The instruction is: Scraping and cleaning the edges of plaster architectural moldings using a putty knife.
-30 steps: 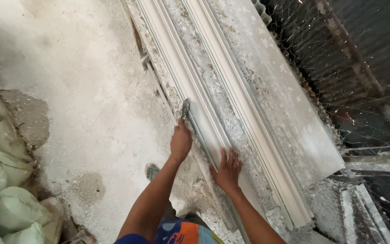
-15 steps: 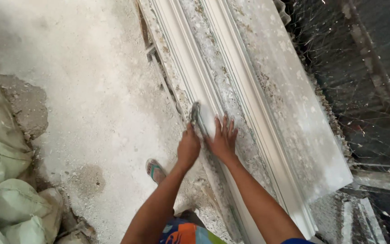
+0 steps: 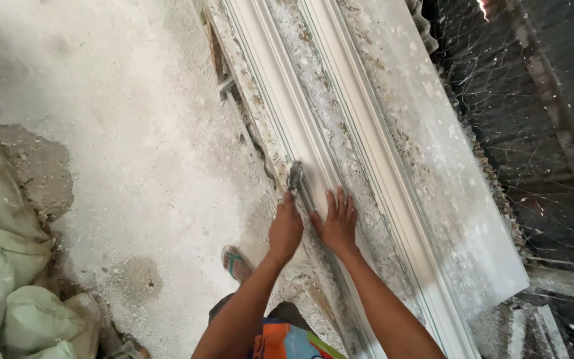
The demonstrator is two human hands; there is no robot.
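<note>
A long white plaster moulding (image 3: pixel 340 133) lies on a narrow bench, running from the top centre down to the lower right. My left hand (image 3: pixel 285 229) grips a small plaster-caked scraper tool (image 3: pixel 295 178) whose blade rests on the moulding's left ridge. Beside it, my right hand (image 3: pixel 335 223) lies flat with its fingers spread on the moulding's groove, almost touching the left hand. Both forearms reach up from the bottom edge.
The floor (image 3: pixel 134 133) on the left is covered in white plaster dust. Pale green sacks (image 3: pixel 8 292) are piled at the lower left. A sandalled foot (image 3: pixel 235 260) stands by the bench. Dark corrugated sheeting (image 3: pixel 533 119) fills the right side.
My right hand slid up along the moulding from lower right until it sits next to my left hand. The left hand and scraper stayed on the left ridge, shifting slightly.
</note>
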